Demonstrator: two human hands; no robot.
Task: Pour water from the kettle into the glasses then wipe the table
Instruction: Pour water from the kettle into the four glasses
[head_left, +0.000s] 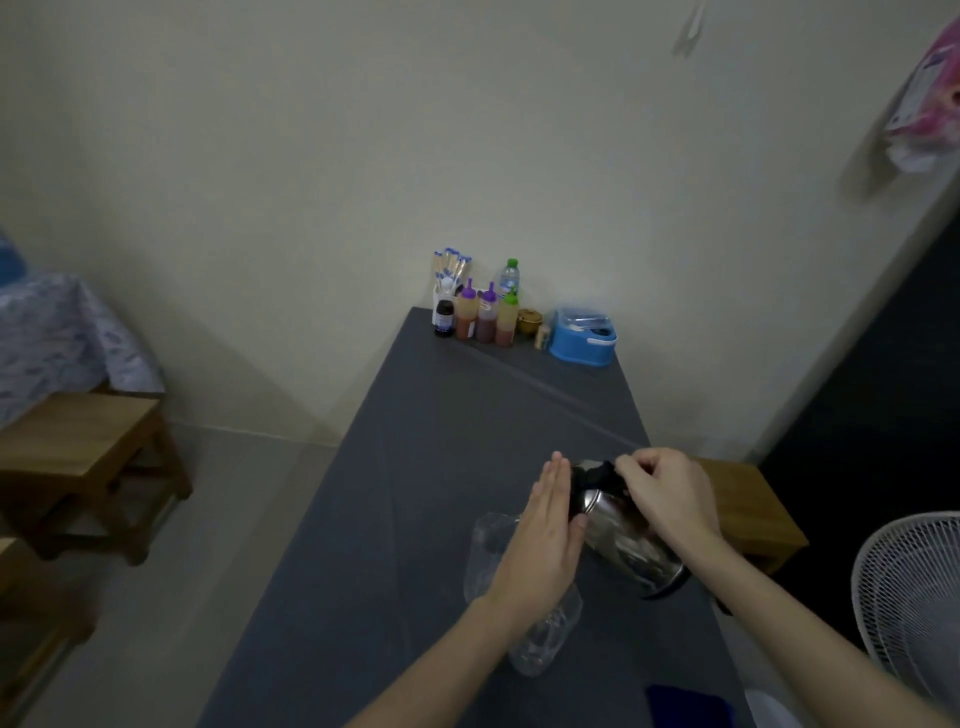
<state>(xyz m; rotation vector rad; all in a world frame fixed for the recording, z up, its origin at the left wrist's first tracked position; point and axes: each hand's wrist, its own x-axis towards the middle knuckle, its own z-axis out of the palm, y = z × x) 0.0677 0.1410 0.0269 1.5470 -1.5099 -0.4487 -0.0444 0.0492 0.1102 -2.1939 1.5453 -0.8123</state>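
A steel kettle (626, 540) with a black lid and handle is tilted to the left above the grey table (415, 467). My right hand (662, 493) is closed around its black handle at the top. My left hand (545, 540) is flat, fingers together, pressed against the kettle's left side near the lid. Two clear glasses stand on the table under my left arm: one (485, 551) just left of the hand, the other (545, 639) nearer to me. A dark blue cloth (685, 706) lies at the table's near edge.
At the table's far end against the wall stand sauce bottles (485, 319), a water bottle, a cup of chopsticks (449, 275) and a blue box (582, 338). Wooden stools sit left (78, 457) and right (743, 504). A white fan (914, 592) stands at the right.
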